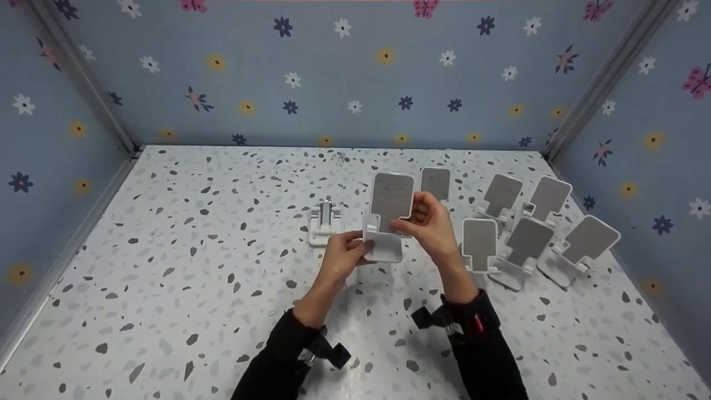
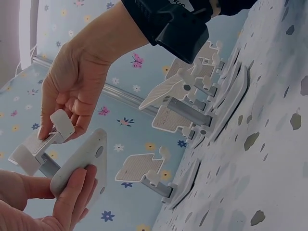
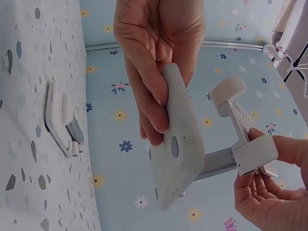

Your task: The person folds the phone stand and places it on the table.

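Both hands hold a white phone stand with a grey-padded plate (image 1: pixel 393 194), raised above the table. My left hand (image 1: pixel 341 260) grips the flat base, fingers and thumb on either side of it; the base (image 2: pixel 79 166) shows round feet in the left wrist view. My right hand (image 1: pixel 432 229) pinches the plate near its lower edge, by the lip ends. In the right wrist view a grey arm (image 3: pixel 216 162) joins base and plate, tilted apart. Left of the hands, a folded phone stand (image 1: pixel 319 239) lies low on the table.
To the right stand several unfolded phone stands (image 1: pixel 529 241), close together. Another stand (image 1: pixel 435 183) is behind my right hand, partly hidden. The speckled table (image 1: pixel 166 278) is bounded by flower-patterned walls (image 1: pixel 355 66) at the back and sides.
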Action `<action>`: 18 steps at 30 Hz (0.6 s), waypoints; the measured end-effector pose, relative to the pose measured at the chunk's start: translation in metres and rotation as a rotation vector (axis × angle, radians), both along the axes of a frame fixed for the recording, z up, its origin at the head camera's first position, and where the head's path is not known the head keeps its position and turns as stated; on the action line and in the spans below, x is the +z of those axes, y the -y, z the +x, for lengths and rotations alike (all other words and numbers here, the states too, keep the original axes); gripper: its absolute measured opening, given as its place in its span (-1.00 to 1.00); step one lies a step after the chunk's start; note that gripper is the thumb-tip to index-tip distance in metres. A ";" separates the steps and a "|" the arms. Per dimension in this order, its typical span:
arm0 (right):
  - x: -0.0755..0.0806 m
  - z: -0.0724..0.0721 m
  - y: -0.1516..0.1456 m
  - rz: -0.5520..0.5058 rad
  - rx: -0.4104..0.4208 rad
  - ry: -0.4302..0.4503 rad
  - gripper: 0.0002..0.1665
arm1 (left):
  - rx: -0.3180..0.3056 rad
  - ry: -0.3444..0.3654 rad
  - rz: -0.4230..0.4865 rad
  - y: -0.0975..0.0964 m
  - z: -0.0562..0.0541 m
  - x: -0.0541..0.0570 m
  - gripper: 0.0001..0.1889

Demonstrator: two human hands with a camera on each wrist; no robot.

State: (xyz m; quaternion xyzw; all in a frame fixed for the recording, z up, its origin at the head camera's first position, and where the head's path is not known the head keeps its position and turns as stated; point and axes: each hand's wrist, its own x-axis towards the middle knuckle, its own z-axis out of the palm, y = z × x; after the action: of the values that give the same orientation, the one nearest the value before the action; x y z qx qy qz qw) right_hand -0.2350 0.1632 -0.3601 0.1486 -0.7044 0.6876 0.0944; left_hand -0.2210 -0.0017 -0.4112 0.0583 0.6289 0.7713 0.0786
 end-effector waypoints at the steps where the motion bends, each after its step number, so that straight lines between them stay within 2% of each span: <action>1: 0.000 0.000 0.000 0.004 -0.002 -0.001 -0.54 | -0.004 0.002 -0.007 0.000 0.000 0.000 -0.64; 8: -0.003 -0.002 -0.001 0.039 -0.041 -0.028 -0.54 | -0.003 0.022 -0.007 -0.002 0.003 0.002 -0.64; 11: -0.006 -0.004 0.000 0.092 -0.096 -0.103 -0.55 | 0.000 0.025 0.014 -0.003 0.005 0.003 -0.64; 15: -0.014 -0.008 0.001 0.164 -0.197 -0.248 -0.55 | -0.019 0.033 0.049 -0.006 0.008 0.005 -0.63; 18: -0.019 -0.012 0.002 0.192 -0.261 -0.319 -0.55 | -0.031 0.027 0.046 -0.008 0.010 0.006 -0.64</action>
State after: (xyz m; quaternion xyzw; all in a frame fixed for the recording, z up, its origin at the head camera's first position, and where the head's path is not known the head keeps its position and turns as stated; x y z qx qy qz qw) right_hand -0.2469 0.1616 -0.3789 0.1713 -0.7562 0.5670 0.2782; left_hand -0.2106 0.0059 -0.4053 0.0595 0.6089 0.7850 0.0977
